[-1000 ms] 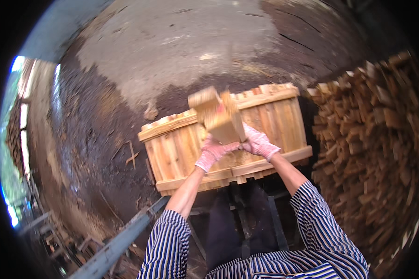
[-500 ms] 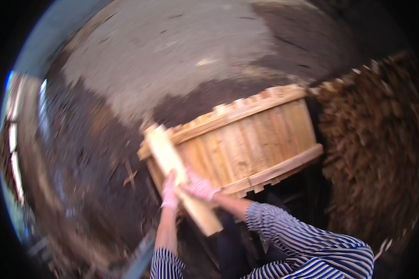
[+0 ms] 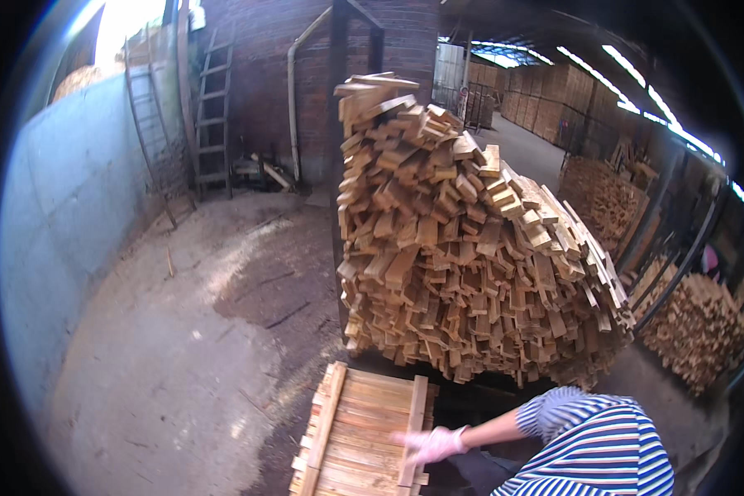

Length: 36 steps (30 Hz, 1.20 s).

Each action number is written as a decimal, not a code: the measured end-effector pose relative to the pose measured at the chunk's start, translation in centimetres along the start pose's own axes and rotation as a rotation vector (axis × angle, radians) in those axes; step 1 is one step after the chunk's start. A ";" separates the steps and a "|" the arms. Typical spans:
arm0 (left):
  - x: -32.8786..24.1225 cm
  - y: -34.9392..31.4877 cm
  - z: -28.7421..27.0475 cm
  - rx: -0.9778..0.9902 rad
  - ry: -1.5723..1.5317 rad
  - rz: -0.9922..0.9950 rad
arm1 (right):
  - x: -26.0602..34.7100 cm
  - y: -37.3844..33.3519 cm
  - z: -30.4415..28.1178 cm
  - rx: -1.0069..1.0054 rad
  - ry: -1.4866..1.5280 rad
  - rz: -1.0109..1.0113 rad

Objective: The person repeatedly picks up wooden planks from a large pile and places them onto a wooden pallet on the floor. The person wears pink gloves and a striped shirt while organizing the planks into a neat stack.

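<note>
My right hand (image 3: 434, 445), in a pink glove, reaches out over the near right edge of a wooden slatted panel (image 3: 364, 417). Its fingers are stretched out and slightly blurred, with nothing seen in them. It is nearest to the right-hand rail (image 3: 415, 422), though I cannot tell whether it touches it. Boards lie side by side across the panel, and a second long rail (image 3: 321, 438) runs along its left side. The lower picture edge cuts the panel off. My left hand is out of the picture.
A tall stack of short wooden boards (image 3: 471, 256) rises just beyond the panel, beside a dark post (image 3: 339, 207). Ladders (image 3: 213, 107) lean at the back left near a pale blue wall (image 3: 66, 198). More wood piles (image 3: 694, 318) stand at the right.
The view has swung up and to the right towards the board stack. The loose plank both hands held is out of sight, as is my left hand. My right hand has come off the plank.
</note>
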<state>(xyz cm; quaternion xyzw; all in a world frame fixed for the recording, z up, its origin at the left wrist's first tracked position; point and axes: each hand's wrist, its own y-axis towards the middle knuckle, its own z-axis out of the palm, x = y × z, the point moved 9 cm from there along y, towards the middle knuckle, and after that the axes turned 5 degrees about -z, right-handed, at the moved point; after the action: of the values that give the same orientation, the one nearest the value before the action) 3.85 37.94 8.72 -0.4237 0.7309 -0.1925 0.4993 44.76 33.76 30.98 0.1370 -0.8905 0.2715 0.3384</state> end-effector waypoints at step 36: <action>-119.3 -46.4 37.4 0.763 0.530 1.198 | 9.2 5.0 -91.3 -0.978 0.943 -0.020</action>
<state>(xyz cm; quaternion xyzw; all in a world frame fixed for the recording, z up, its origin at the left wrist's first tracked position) 74.07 113.77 92.99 0.3085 0.8143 -0.2231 0.4382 84.10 89.87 92.24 -0.1564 -0.6668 -0.1348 0.7161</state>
